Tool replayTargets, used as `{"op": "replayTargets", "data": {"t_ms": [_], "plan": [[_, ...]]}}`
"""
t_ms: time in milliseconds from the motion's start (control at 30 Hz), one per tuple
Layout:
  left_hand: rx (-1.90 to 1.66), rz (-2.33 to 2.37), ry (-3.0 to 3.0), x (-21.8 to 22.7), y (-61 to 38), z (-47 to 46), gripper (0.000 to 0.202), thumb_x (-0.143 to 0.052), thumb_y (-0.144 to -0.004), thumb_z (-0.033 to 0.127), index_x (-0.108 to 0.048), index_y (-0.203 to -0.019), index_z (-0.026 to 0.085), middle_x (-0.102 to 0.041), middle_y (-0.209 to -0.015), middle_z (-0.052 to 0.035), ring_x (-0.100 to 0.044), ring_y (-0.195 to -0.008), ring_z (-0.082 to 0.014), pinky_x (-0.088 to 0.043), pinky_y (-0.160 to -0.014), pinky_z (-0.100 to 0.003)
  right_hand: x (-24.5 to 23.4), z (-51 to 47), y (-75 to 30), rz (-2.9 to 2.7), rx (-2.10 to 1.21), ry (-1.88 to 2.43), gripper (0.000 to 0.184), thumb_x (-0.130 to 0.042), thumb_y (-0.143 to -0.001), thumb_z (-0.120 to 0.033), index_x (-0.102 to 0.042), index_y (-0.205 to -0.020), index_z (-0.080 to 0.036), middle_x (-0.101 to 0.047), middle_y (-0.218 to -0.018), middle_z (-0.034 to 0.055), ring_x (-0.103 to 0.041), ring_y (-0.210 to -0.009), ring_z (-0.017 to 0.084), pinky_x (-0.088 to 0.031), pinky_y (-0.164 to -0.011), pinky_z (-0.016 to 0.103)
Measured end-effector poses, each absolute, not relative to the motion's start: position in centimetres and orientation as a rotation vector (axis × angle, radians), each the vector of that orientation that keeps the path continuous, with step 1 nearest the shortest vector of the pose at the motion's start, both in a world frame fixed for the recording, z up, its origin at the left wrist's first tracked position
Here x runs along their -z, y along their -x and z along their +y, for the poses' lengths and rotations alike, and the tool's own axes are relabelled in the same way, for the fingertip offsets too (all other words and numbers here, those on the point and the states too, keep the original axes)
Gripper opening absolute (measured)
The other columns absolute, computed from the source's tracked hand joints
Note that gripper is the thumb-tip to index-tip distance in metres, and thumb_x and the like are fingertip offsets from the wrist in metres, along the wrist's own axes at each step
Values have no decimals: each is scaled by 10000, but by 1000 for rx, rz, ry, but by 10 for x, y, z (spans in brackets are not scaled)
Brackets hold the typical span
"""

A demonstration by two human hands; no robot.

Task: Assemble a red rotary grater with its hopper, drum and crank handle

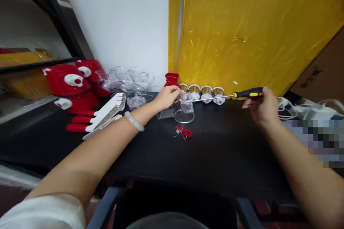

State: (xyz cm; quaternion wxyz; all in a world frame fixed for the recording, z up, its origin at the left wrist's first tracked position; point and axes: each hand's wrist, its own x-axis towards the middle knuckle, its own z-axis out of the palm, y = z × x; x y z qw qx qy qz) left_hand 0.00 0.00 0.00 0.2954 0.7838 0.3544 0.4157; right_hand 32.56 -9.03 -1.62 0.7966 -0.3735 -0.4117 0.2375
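Right hand [264,105] is gripping the screwdriver [247,93], fingers closed on the handle's end; its long axis is running leftward from those fingers, nearly level. Tip is reaching the clear plastic part [188,106], contact unclear. Left hand [168,97] is nearer the tip, fingers pinching that part's edge. Red clips [187,133] are lying below left fingertips, toward the person.

left grip [167,97]: clear part [187,105] | right grip [265,108]: screwdriver [248,93], tip at part | black table [220,150]: red clips [187,134], screws [178,131]
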Motion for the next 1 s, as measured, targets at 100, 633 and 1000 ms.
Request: {"op": "replayTargets", "data": {"t_ms": [100, 633, 1000], "plan": [[-1099, 963, -2076, 0, 0, 0, 247, -469, -810, 256, -687, -799, 140, -650, -692, -16, -564, -639, -129, -430, -633, -260, 15, -89, -326, -873, -522, 807, 229, -548, -766, -422, -468, -799, -210, -557, -526, -79, -500, -328, 113, -473, -322, 241], [-1071, 980, -2086, -6, 2, -6, 248, -477, -815, 211, -711, -839, 134, -671, -725, -30, -572, -617, -130, -418, -603, -262, 14, -90, -325, -905, -508, 826, 190, -507, -844, -382, -474, -784, -204, -518, -479, -68, -501, -332, 125, -471, -332, 242], [-1072, 975, -2086, -6, 2, -5, 252, -478, -812, 231, -713, -837, 142, -672, -727, -29, -558, -611, -127, -418, -599, -259, 14, -91, -326, -897, -512, 855, 234, -538, -843, -425, -472, -790, -207, -512, -473, -72, -506, -337, 120, -479, -344, 232]]}}
